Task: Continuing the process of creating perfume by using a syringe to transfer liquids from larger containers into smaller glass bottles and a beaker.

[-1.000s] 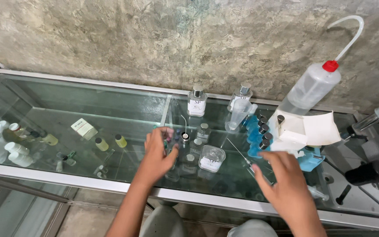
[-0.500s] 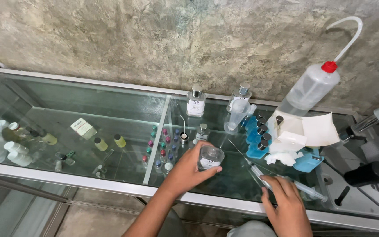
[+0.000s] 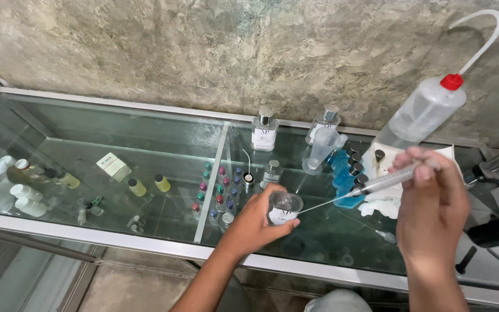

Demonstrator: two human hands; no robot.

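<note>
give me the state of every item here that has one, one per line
left hand: gripping the small glass beaker
small glass beaker: upright, open top, lifted off the glass counter
right hand: closed around the syringe
syringe: tilted, needle tip at the beaker's rim
wash bottle: red cap on, leaning
two perfume bottles: upright, capped
plastic measuring cup: upright, looks empty

Looked like a small perfume shop or mixing bench w/ lab gear. A glass counter [image 3: 145, 228] ran under both hands; inside it, left of the left hand [image 3: 255, 222], sat rows of tiny vials [image 3: 218, 193] w/ coloured caps. Just beyond that hand stood spray bottles [image 3: 265, 130], and above the right hand [image 3: 431, 202] a wash bottle [image 3: 425, 110] w/ bent spout. Behind it all was a rough bare wall [image 3: 203, 52].
</note>
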